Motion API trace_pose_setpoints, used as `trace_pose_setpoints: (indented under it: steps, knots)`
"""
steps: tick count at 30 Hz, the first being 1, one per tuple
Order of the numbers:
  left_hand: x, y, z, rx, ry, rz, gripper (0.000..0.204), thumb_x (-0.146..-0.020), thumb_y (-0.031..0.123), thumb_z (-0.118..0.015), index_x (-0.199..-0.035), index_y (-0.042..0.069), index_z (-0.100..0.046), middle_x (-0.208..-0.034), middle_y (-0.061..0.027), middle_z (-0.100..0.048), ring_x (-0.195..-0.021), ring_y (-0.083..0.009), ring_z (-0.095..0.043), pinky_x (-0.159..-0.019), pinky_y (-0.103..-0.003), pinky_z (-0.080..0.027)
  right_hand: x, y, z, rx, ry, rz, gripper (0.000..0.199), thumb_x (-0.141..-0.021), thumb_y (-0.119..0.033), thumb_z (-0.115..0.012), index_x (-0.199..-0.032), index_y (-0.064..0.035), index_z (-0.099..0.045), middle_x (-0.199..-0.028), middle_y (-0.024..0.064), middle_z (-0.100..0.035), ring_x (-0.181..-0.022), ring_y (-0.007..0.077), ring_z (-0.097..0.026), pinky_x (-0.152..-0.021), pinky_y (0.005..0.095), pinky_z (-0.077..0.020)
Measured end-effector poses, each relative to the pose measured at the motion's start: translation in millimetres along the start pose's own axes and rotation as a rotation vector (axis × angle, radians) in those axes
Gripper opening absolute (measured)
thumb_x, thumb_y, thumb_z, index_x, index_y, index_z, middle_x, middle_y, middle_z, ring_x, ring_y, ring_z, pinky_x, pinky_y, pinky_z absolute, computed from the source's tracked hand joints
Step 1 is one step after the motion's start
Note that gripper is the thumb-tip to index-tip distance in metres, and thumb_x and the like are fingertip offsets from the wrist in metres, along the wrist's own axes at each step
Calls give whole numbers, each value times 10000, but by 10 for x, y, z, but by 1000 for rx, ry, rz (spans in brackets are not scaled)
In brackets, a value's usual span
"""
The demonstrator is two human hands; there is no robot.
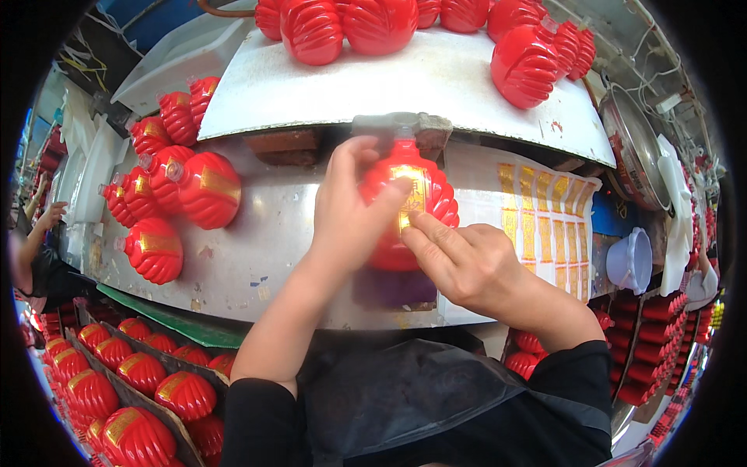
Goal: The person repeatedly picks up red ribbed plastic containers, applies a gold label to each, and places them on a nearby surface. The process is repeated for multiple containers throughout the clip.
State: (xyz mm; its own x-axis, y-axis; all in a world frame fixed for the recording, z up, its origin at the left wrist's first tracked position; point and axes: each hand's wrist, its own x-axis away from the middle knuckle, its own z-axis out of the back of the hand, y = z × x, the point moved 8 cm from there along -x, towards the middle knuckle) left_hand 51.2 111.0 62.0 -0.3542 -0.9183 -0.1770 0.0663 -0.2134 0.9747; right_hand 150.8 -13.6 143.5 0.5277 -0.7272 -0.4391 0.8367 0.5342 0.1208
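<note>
A red ribbed lantern-shaped bottle (436, 198) stands on the metal workbench (264, 249) in front of me. My left hand (346, 210) wraps its left side and holds it. My right hand (459, 261) presses a gold label (412, 198) onto its front with thumb and fingertips. The bottle's neck sits under a grey block at the shelf edge.
A sheet of gold labels (545, 226) lies to the right. Labelled red bottles (183, 194) lie on the bench's left; more fill a box (132, 389) at lower left and a white shelf (420, 78) above. Another person (35, 257) is at far left. A pale plastic cup (630, 261) sits right.
</note>
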Motion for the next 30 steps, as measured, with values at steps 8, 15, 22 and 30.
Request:
trace_pose_setpoints:
  steps: [8, 15, 22, 30]
  knots:
    - [-21, 30, 7, -55, 52, -61, 517, -884, 244, -761, -1330, 37, -600, -1241, -170, -640, -1179, -323, -631, -1020, -426, -501, 280, -230, 25, -93, 67, 50, 348, -863, -139, -780, -1176, 7, -737, -1207, 213, -745, -591, 165, -666, -512, 276, -512]
    - [239, 436, -94, -554, -129, -539, 588, -884, 297, -733, -1417, 73, -625, -1444, -244, -530, -1291, -454, -534, -1107, -523, -432, 179, 632, -164, -488, 134, -504, 417, -921, -159, -763, -1326, -76, -709, -1353, 213, -668, -879, 293, -766, -704, 350, -603]
    - [165, 374, -140, -550, -150, -485, 628, -854, 301, -765, -1425, 87, -614, -1418, -239, -536, -1286, -444, -532, -1106, -519, -437, 147, 730, -392, -561, 91, -582, 461, -913, -199, -763, -1360, -102, -702, -1391, 185, -653, -937, 261, -726, -710, 307, -572]
    - [207, 112, -24, -231, -197, -282, 616, -1017, 343, -552, -1555, 52, -477, -1586, -257, -451, -1477, -421, -437, -1219, -464, -345, 354, 803, -487, -948, -73, -840, 595, -943, -320, -699, -1473, -73, -584, -1437, 226, -609, -1215, 380, -668, -1010, 404, -541]
